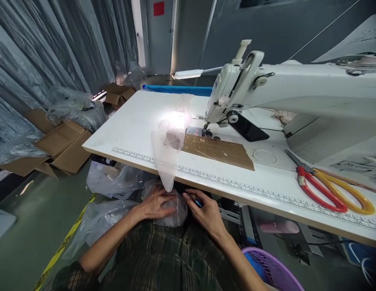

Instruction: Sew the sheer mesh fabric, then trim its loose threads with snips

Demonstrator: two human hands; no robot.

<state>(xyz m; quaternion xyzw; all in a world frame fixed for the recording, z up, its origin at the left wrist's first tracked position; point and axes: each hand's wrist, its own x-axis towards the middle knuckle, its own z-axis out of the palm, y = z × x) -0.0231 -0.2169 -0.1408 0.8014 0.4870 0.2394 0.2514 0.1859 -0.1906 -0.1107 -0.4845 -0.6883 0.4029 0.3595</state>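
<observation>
My left hand [157, 204] lies with its fingers stretched out on a bunched piece of sheer white fabric [177, 214] in my lap, below the table edge. Close by, my right hand [208, 212] is closed around a small black and blue tool [196, 201]; most of it is hidden, so its kind is unclear. Another sheer white piece [165, 157] hangs over the front edge of the table, just above my hands. Behind it stands a white sewing machine [218, 95], its lamp glaring on the tabletop.
On the white table [124, 117] are a brown cardboard strip [221, 151], a black phone [250, 127] and scissors [324, 186] with red and yellow handles. Plastic bags [115, 178] hang at the left beneath the edge. Cardboard boxes [63, 141] and a purple basket [267, 258] stand lower down.
</observation>
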